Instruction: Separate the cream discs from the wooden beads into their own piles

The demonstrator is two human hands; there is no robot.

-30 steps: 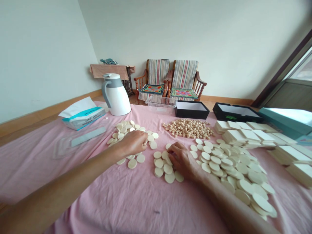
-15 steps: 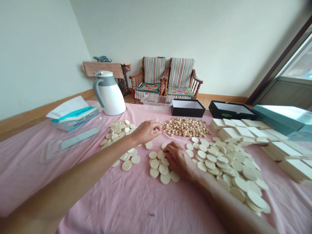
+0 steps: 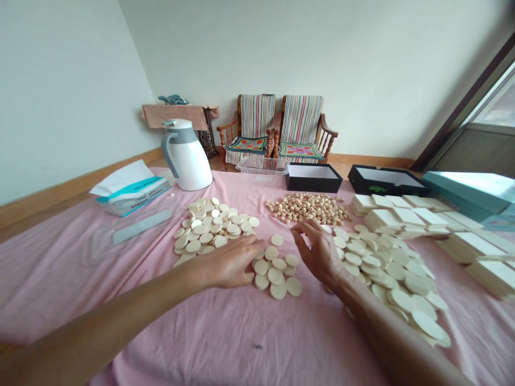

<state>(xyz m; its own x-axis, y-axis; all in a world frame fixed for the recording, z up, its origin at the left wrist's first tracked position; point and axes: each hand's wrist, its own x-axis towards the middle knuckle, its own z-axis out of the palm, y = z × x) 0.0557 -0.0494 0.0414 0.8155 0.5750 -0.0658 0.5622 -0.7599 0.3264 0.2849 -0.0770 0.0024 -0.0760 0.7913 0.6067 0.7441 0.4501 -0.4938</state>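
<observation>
My left hand [image 3: 237,261] lies low beside the small cluster of pale round discs [image 3: 276,276] in the middle. Its fingers stretch to the cluster's left edge, with the thumb apart below them. No held thing shows in it. My right hand [image 3: 318,251] is above the cloth, to the right of that cluster and just in front of the pile of small wooden beads [image 3: 308,208]. Its fingers are bent and the thumb stands a little apart; nothing is visible between them. A larger heap of discs [image 3: 396,273] spreads beside my right forearm. Another disc pile [image 3: 205,225] lies beyond my left hand.
A pink cloth [image 3: 225,332] covers the table. Stacks of pale rectangular pieces [image 3: 475,246] and a teal box [image 3: 470,193] stand at right. Black trays [image 3: 314,185] and a clear plastic container [image 3: 263,166] line the back. A white jug [image 3: 189,161] and tissue pack [image 3: 132,195] stand left.
My left hand has moved back from the beads to the middle disc cluster. My right hand has left that cluster and moved right and slightly away from me. The view has shifted slightly.
</observation>
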